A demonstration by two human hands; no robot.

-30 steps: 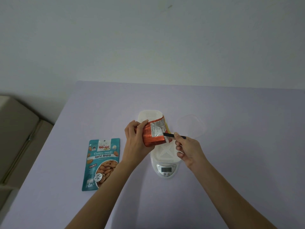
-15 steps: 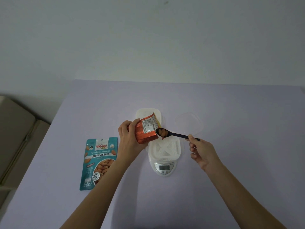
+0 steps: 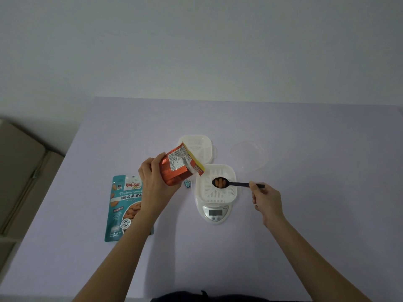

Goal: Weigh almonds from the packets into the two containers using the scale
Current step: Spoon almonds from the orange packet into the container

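Observation:
My left hand (image 3: 152, 182) grips an orange almond packet (image 3: 177, 167), tilted with its open mouth toward the right. My right hand (image 3: 265, 198) pinches the handle of a black spoon (image 3: 237, 184) that carries a few almonds over a white ribbed container (image 3: 218, 192). That container sits on a white digital scale (image 3: 214, 214). A second white container (image 3: 200, 148) stands just behind it. A teal roasted-almonds packet (image 3: 123, 205) lies flat on the table to the left, partly under my left forearm.
A clear plastic lid (image 3: 248, 156) lies right of the containers. A small blue binder clip (image 3: 187, 183) sits between the orange packet and the scale. The lilac table (image 3: 305, 236) ends at a white wall behind; beige furniture (image 3: 19, 171) stands at the left.
The spoon has come out of the orange packet loaded with almonds and moved right, over the container on the scale. My left hand has tilted the packet slightly away.

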